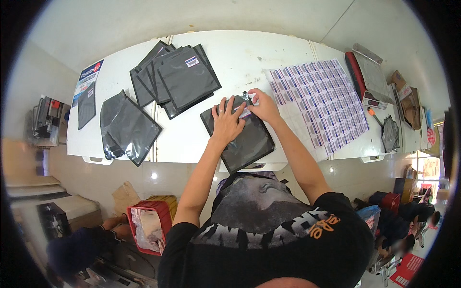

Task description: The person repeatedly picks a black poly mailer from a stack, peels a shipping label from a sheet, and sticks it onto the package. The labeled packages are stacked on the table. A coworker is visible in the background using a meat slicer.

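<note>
A dark plastic pouch lies at a slant before me, its near corner reaching past the front edge of the white freezer lids. My left hand rests on it with the fingers spread. Beside that, my right hand has its fingers bent at the pouch's far edge, the thumb at a small printed label. Whether those fingertips pinch anything is unclear. To the right of my hands, a large sheet of printed labels lies flat, with bare backing paper along its near left side.
Several labelled dark pouches overlap at the back left. More pouches lie nearer, and one labelled pouch sits far left. A red scale and an orange-handled tool lie right. A red crate stands below; people are nearby.
</note>
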Motion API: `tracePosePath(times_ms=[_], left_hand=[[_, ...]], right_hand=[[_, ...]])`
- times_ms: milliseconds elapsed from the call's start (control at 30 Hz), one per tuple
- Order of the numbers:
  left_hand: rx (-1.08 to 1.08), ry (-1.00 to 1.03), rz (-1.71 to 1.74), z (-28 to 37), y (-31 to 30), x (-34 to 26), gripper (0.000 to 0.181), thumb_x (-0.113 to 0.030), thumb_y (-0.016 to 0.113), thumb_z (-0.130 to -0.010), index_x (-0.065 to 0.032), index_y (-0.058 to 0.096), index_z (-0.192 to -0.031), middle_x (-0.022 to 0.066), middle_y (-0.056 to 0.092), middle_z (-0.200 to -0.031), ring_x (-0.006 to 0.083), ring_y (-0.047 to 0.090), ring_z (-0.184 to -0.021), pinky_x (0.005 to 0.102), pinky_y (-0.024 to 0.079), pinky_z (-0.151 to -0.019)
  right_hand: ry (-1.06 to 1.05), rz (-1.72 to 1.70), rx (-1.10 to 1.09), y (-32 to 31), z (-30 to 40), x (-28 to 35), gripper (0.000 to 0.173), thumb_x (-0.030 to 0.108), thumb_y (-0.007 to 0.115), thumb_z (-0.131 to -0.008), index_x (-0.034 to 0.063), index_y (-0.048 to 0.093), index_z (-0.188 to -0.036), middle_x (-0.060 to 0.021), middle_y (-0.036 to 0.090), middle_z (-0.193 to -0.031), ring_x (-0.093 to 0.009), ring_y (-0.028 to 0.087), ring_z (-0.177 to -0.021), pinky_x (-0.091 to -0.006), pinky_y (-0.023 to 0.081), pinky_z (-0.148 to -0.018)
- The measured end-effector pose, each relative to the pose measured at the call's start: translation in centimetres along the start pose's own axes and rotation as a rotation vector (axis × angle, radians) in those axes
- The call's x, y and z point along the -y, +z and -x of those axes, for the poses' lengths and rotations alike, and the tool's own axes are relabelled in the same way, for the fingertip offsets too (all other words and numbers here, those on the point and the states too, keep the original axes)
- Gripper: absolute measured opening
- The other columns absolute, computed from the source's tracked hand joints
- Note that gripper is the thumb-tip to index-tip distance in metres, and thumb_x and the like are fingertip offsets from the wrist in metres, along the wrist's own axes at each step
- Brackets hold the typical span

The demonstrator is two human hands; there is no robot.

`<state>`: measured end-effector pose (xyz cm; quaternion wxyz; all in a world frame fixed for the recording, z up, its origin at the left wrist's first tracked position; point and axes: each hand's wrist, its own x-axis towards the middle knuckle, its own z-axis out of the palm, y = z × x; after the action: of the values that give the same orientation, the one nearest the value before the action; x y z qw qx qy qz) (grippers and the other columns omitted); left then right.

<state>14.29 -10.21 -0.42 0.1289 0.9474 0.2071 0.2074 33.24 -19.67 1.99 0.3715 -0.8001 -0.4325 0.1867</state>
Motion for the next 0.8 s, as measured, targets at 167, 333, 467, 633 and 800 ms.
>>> tracePosePath(times_ms=[167, 333, 467, 633, 800], left_hand=[[0.058, 0.032, -0.081, -0.2, -0.8, -0.1, 0.062, -0.033, 0.059, -0.094, -0.0259, 0.059, -0.155, 0.0193, 0.044, -0.166, 0.0451, 0.036, -0.154, 0.0735, 0.028, -0.117], [0.022, 0.01, -0.094, 1.1, -0.8, 1.4, 0.064, -0.049, 0.06, -0.102, -0.021, 0.055, -0.159, 0.0189, 0.041, -0.168, 0.0437, 0.034, -0.156, 0.071, 0.027, -0.119], [-0.04, -0.065, -0.094, 3.9, -1.3, 1.5, 0.068, -0.054, 0.062, -0.104, -0.0179, 0.053, -0.161, 0.0185, 0.039, -0.17, 0.0437, 0.031, -0.157, 0.0685, 0.024, -0.122], [-0.015, 0.0, -0.142, 4.7, -2.1, 0.5, 0.059, -0.043, 0.064, -0.105, -0.0217, 0.056, -0.159, 0.018, 0.037, -0.171, 0.0429, 0.029, -0.158, 0.0685, 0.025, -0.122], [-0.045, -0.084, -0.032, 4.6, -2.5, -0.2, 0.057, -0.03, 0.067, -0.097, -0.0168, 0.06, -0.152, 0.02, 0.039, -0.168, 0.0416, 0.031, -0.158, 0.0672, 0.026, -0.122]], right_hand=[[0.019, -0.015, 0.029, -0.1, -0.8, 0.2, 0.056, 0.01, 0.088, -0.073, 0.0128, 0.068, -0.126, -0.0063, 0.068, -0.089, -0.028, 0.07, -0.086, -0.0424, 0.056, -0.077], [-0.135, 0.011, 0.08, -0.6, 0.1, -1.5, 0.08, 0.007, 0.091, -0.073, 0.0148, 0.06, -0.146, -0.003, 0.062, -0.102, -0.018, 0.058, -0.08, -0.0349, 0.052, -0.077], [-0.14, -0.062, 0.139, -0.6, 0.5, -1.5, 0.088, 0.005, 0.09, -0.07, 0.0136, 0.056, -0.15, -0.0027, 0.061, -0.106, -0.019, 0.054, -0.092, -0.0339, 0.052, -0.084], [-0.081, -0.069, 0.228, -1.3, -0.4, -2.2, 0.09, 0.005, 0.093, -0.06, 0.0096, 0.062, -0.144, -0.0056, 0.063, -0.106, -0.023, 0.062, -0.094, -0.0356, 0.055, -0.087], [-0.094, -0.022, 0.396, -1.8, -2.7, -3.3, 0.062, 0.01, 0.096, -0.065, 0.0045, 0.075, -0.123, -0.0006, 0.063, -0.096, -0.014, 0.058, -0.084, -0.0304, 0.051, -0.076]])
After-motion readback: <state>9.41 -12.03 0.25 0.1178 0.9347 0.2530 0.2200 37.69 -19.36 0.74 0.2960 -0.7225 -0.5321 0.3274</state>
